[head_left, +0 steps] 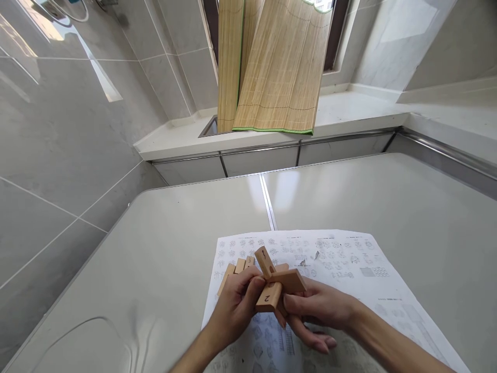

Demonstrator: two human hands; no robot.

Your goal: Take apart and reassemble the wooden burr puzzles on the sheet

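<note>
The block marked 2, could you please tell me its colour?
Light brown block, seen in head view.

Grey tiled wall (89, 134), left, pale grout lines, bright light patches up top. Window frame (331, 39) dark, top centre, partly covered by bamboo mats (283, 67) with green edging, standing at white counter (349, 110). Metal-trimmed cabinet fronts (260, 159) below. Tabletop (341, 197) glossy, pale, rounded corners, seam strip (267, 199) near middle, window glare beside it.

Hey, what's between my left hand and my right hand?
The head view shows crossed wooden pieces, one marked 2, held between your left hand and right hand over the printed sheet.
</note>
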